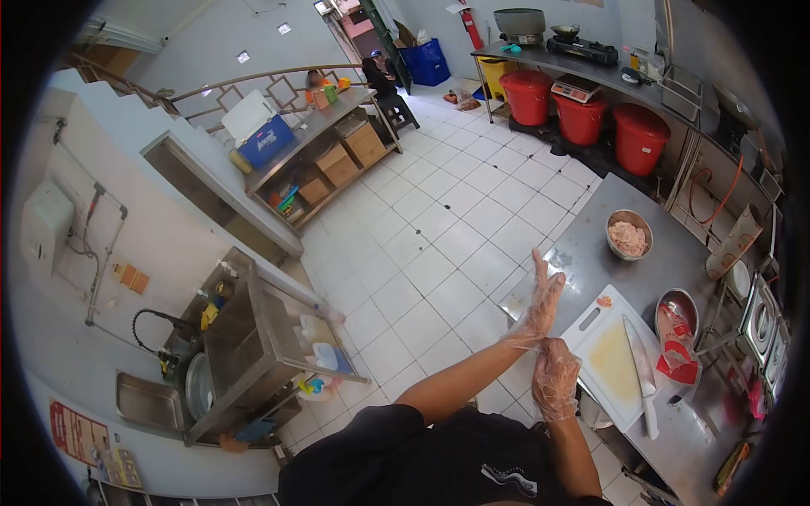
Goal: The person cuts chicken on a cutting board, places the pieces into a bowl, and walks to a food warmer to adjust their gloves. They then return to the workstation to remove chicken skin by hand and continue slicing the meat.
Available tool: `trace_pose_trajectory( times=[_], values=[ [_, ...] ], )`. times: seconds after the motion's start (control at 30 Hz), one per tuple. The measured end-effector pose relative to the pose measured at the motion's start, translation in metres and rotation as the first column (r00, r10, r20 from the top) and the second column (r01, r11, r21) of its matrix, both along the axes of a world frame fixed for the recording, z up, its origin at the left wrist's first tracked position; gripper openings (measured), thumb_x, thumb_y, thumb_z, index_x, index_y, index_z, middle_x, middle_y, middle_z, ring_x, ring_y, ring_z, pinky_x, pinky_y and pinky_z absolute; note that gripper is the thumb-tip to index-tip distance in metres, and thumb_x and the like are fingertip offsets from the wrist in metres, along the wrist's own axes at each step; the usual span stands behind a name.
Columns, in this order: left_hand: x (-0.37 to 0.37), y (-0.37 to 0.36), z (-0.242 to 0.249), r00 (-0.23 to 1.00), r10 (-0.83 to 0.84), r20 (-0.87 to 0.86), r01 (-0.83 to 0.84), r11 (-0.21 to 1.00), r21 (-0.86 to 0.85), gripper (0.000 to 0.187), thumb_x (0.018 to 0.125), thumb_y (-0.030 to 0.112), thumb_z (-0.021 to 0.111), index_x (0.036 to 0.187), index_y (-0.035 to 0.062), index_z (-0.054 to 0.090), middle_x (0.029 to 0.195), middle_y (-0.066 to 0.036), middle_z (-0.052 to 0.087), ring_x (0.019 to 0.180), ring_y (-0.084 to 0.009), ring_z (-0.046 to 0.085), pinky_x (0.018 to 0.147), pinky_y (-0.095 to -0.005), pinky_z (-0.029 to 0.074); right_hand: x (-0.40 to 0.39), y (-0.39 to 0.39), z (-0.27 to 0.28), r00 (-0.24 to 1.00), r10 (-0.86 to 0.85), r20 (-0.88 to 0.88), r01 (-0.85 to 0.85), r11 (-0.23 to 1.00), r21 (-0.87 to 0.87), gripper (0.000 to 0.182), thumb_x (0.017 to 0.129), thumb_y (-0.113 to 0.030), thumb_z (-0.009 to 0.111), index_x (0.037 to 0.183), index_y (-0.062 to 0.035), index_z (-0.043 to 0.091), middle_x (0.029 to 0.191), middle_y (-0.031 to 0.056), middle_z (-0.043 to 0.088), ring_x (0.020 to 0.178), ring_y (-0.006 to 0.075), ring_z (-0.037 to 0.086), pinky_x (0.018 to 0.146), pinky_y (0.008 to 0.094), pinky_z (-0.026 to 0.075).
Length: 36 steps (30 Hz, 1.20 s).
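My left hand is raised beside the steel table, in a clear plastic glove, with its fingers stretched out and nothing in them. At its wrist, my right hand, also gloved, is closed on the cuff of the left glove. To the right of my hands lies a white cutting board with a wet, yellowish patch. A knife with a white handle rests along its right side, and a small pinkish scrap is near its top. Beyond the board stands a metal bowl of pale pink minced meat.
Another metal bowl on the steel table holds red-and-clear plastic packaging. Lidded red bins stand under the back counter. A sink is at left. Two people sit near the far table.
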<state>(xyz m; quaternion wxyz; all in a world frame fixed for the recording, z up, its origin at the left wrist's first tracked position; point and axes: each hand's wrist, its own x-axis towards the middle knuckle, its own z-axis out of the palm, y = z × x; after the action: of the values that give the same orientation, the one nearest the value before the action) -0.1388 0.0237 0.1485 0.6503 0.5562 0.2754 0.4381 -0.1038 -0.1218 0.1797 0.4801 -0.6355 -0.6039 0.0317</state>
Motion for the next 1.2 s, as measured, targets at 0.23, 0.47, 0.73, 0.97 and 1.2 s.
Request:
trace_pose_trajectory(
  times=[0.23,0.47,0.73,0.97,1.2],
  values=[
    [-0.002,-0.013,0.033,0.979,-0.204,0.023,0.205,0.967,-0.149,0.108,0.094,0.076,0.047,0.163,0.0249,-0.018,0.171,-0.014,-0.011,0.157,-0.0359,0.01,0.123,-0.0604,0.019,0.015,-0.005,0.014,0.99,0.138,0.003,-0.138,0.989,0.062,0.02,0.077,0.011,0.059,0.092,-0.0015,0.06,0.076,0.0218,0.06,0.065,0.0436,0.061,0.058,0.0508,0.047],
    [0.004,-0.005,0.058,0.939,-0.308,0.157,0.34,0.902,-0.267,0.094,0.099,0.078,0.028,0.166,0.0161,0.005,0.172,-0.011,0.005,0.157,-0.0302,0.015,0.126,-0.0535,0.014,0.018,-0.008,0.031,0.972,0.231,0.049,-0.233,0.972,0.026,0.016,0.076,0.008,0.062,0.082,-0.0043,0.055,0.065,0.0177,0.055,0.059,0.0406,0.059,0.053,0.0483,0.045],
    [0.013,-0.012,0.053,0.905,-0.331,0.266,0.414,0.826,-0.382,0.104,0.094,0.085,0.02,0.164,0.0085,0.019,0.172,-0.011,0.014,0.157,-0.0282,0.015,0.127,-0.0526,0.012,0.016,-0.02,0.03,0.942,0.322,0.098,-0.309,0.943,-0.127,0.012,0.079,0.002,0.062,0.085,-0.0052,0.055,0.071,0.0138,0.058,0.064,0.0368,0.062,0.057,0.0475,0.048],
    [0.005,-0.001,0.018,0.808,-0.379,0.451,0.565,0.716,-0.411,0.106,0.093,0.084,0.029,0.163,0.0052,0.022,0.167,-0.013,0.029,0.155,-0.0285,0.023,0.125,-0.0515,0.016,0.016,-0.028,0.001,0.907,0.401,-0.126,-0.42,0.859,-0.291,0.025,0.084,-0.005,0.058,0.109,-0.0056,0.059,0.089,0.0182,0.068,0.083,0.0397,0.068,0.072,0.051,0.054],
    [0.008,-0.009,0.037,0.778,-0.282,0.562,0.58,0.665,-0.47,0.106,0.091,0.083,0.041,0.16,0.0043,0.028,0.164,-0.018,0.033,0.154,-0.0286,0.026,0.126,-0.0513,0.016,0.026,-0.051,-0.006,0.913,0.353,-0.203,-0.406,0.829,-0.384,0.026,0.093,-0.022,0.063,0.107,0.0007,0.061,0.089,0.022,0.069,0.086,0.0399,0.069,0.076,0.0479,0.053]
  ],
)
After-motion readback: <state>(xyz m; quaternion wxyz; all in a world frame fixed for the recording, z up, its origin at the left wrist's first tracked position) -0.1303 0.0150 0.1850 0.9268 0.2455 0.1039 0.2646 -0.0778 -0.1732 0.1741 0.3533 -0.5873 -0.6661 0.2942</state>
